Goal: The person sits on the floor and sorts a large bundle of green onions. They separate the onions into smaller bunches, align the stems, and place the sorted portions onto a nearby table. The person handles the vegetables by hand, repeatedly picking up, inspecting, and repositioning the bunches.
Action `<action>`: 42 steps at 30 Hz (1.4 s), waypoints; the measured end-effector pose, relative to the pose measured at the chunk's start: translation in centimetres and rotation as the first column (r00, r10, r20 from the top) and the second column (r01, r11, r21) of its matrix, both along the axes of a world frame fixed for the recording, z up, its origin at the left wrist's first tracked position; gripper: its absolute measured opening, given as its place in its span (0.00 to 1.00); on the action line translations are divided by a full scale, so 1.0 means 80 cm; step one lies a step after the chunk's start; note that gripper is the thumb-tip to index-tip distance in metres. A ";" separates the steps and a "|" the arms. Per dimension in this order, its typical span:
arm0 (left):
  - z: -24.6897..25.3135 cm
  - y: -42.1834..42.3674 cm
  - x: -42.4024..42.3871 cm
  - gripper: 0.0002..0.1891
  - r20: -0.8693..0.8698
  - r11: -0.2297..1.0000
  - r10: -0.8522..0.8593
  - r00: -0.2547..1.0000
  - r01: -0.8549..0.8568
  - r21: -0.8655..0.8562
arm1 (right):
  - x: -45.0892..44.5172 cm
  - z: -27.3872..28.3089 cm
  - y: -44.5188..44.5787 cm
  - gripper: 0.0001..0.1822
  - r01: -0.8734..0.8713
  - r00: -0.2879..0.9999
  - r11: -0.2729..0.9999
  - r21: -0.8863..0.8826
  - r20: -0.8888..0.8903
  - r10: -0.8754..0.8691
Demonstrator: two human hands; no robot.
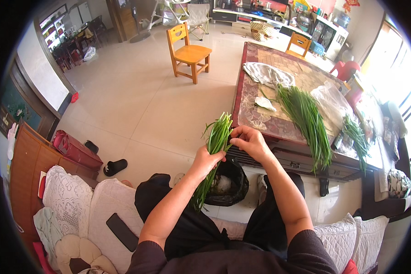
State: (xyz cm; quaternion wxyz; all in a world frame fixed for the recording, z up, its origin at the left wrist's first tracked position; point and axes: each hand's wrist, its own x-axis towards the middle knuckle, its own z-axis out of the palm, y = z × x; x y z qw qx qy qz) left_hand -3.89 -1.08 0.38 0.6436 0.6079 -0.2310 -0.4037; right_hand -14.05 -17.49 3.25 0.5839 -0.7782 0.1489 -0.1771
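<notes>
My left hand (207, 159) is wrapped around the middle of a bunch of green garlic chives (219, 132). The pale cut ends point away from me, and the leaf tips hang down over my left thigh. Right beside the bunch is my right hand (251, 142), its thumb and forefinger drawn together at the bunch's edge. Whether a stalk is between those fingertips is too small to tell. Below the hands, between my feet, a bin lined with a black plastic bag (241, 190) holds pale scraps. A larger pile of chives (306, 123) lies on the table, its leaves drooping over the near edge.
The low table (248, 113) carries a grey cloth (269, 73), a crumpled tissue (265, 103), a clear plastic bag (330, 99) and a smaller chive bunch (355, 137). A wooden chair (191, 54) stands beyond. A phone (122, 232) rests on the sofa (102, 202); a black slipper (115, 167) is on the floor.
</notes>
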 end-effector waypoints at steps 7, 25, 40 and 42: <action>-0.003 0.001 0.004 0.04 0.043 0.999 -0.033 0.999 0.033 0.002 | -0.005 0.019 0.013 0.08 -0.040 0.996 0.968 -0.249 -0.087 0.019; 0.002 -0.003 -0.002 0.05 0.099 0.999 0.016 0.995 -0.012 -0.047 | -0.005 0.002 0.011 0.07 -0.108 0.993 0.918 -0.381 -0.004 0.115; 0.001 -0.001 0.007 0.05 0.036 1.000 0.024 0.999 -0.024 0.011 | 0.006 -0.022 -0.003 0.06 0.177 0.954 0.937 0.301 0.181 -0.239; 0.002 0.001 0.009 0.04 0.019 0.998 0.056 0.998 -0.056 -0.001 | 0.004 -0.022 -0.015 0.06 0.201 0.935 0.905 0.376 0.203 -0.292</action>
